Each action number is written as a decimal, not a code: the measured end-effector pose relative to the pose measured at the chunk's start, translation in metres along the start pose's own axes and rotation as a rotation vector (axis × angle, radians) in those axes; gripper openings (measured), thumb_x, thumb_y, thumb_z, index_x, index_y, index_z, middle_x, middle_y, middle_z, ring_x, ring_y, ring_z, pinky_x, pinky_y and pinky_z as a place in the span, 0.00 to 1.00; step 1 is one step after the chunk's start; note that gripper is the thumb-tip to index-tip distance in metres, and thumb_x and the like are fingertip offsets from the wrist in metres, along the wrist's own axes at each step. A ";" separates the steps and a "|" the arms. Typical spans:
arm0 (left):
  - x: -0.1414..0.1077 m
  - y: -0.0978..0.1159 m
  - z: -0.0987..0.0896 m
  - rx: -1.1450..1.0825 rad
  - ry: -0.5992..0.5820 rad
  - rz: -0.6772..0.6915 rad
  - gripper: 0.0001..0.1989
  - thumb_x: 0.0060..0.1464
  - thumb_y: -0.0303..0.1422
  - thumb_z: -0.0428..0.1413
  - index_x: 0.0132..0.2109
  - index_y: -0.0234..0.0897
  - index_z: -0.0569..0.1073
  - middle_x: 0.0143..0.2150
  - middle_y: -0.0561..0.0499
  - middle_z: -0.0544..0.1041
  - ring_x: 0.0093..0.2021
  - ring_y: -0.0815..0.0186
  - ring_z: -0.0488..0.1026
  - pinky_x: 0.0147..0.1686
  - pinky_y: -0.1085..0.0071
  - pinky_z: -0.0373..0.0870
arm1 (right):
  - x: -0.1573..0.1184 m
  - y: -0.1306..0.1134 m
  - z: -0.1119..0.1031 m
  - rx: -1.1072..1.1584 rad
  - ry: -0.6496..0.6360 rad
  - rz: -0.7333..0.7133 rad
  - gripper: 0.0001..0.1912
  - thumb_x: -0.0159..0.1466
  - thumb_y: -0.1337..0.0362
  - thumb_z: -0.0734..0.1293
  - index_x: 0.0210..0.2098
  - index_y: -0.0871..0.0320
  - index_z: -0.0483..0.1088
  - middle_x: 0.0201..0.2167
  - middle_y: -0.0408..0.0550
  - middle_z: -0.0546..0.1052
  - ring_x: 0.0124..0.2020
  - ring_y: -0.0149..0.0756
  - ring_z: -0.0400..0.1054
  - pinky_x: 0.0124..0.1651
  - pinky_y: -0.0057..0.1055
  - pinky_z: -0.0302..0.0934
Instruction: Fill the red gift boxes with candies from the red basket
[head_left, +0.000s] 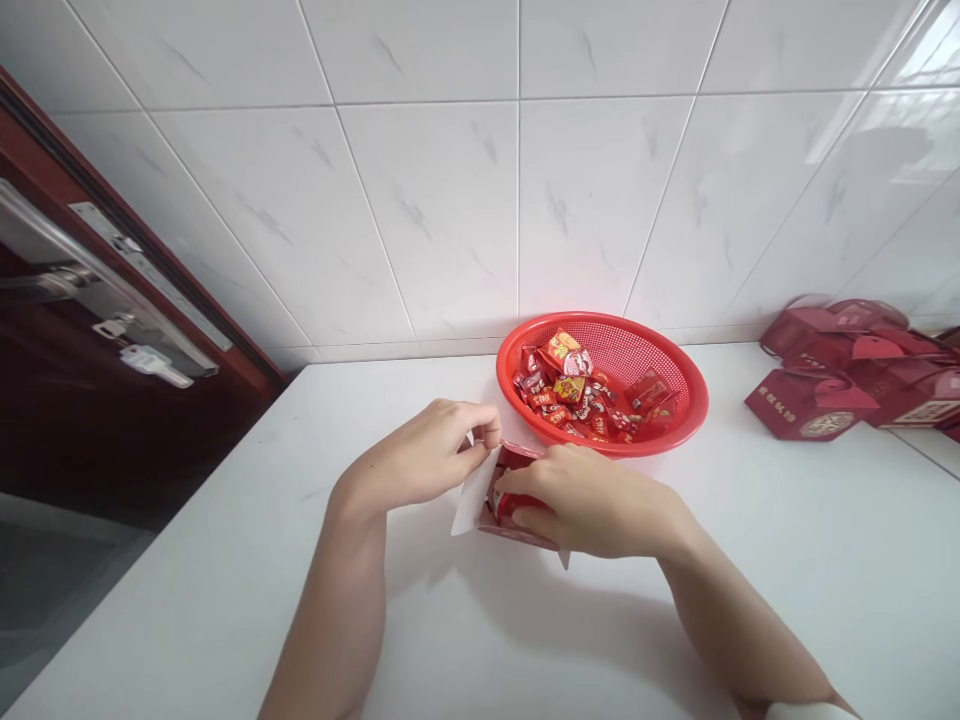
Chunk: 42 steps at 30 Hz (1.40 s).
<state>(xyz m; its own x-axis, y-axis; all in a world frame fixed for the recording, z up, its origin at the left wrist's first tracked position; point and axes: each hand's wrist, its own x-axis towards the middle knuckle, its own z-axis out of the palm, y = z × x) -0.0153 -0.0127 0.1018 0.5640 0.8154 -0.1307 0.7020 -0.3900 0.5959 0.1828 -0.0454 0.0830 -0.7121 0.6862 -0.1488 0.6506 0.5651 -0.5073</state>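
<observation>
An open red paper box (517, 535) with white inner flaps stands on the white table in front of the basket. My left hand (442, 450) pinches the box's upper left edge between thumb and fingers. Inside the box opening are the fingertips of my right hand (585, 497), closed around a red wrapped item that is partly hidden. Just behind my hands, the red plastic basket (686, 400) holds several wrapped candies (570, 390), mostly red, heaped toward its left side.
Several folded dark red boxes (814, 405) are grouped at the right against the tiled wall (450, 200). The white table (247, 540) ends at the left, beside a dark red door (90, 380) with keys (154, 362) hanging in its lock.
</observation>
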 end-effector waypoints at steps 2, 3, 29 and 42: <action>0.001 -0.001 0.000 0.002 -0.015 -0.006 0.07 0.55 0.28 0.49 0.29 0.40 0.64 0.28 0.56 0.69 0.23 0.71 0.61 0.24 0.73 0.57 | 0.001 -0.001 0.000 -0.014 -0.042 -0.010 0.11 0.67 0.71 0.60 0.30 0.58 0.70 0.25 0.41 0.69 0.20 0.25 0.53 0.26 0.29 0.43; 0.001 -0.002 -0.001 0.002 -0.024 -0.014 0.06 0.55 0.29 0.49 0.29 0.40 0.64 0.28 0.56 0.69 0.23 0.70 0.61 0.24 0.73 0.57 | 0.000 -0.001 0.000 -0.033 -0.044 -0.008 0.10 0.68 0.71 0.59 0.34 0.58 0.71 0.27 0.41 0.70 0.20 0.26 0.54 0.26 0.30 0.43; 0.011 -0.026 -0.006 0.156 -0.122 -0.182 0.14 0.58 0.30 0.46 0.42 0.41 0.77 0.42 0.48 0.79 0.37 0.61 0.75 0.33 0.69 0.67 | -0.005 0.030 -0.016 -0.081 0.135 0.040 0.23 0.66 0.72 0.62 0.58 0.50 0.71 0.44 0.48 0.80 0.40 0.40 0.73 0.33 0.30 0.58; 0.007 -0.045 0.006 0.007 -0.078 -0.084 0.20 0.65 0.44 0.48 0.57 0.43 0.76 0.59 0.50 0.77 0.54 0.59 0.75 0.52 0.68 0.72 | 0.000 0.040 -0.018 -0.073 0.124 0.067 0.08 0.68 0.67 0.62 0.43 0.56 0.72 0.50 0.50 0.75 0.44 0.41 0.73 0.37 0.33 0.61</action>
<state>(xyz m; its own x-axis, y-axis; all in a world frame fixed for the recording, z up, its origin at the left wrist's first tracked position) -0.0408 0.0081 0.0695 0.5349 0.8096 -0.2415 0.7511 -0.3248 0.5747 0.2129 -0.0145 0.0779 -0.6312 0.7722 -0.0723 0.7164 0.5448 -0.4358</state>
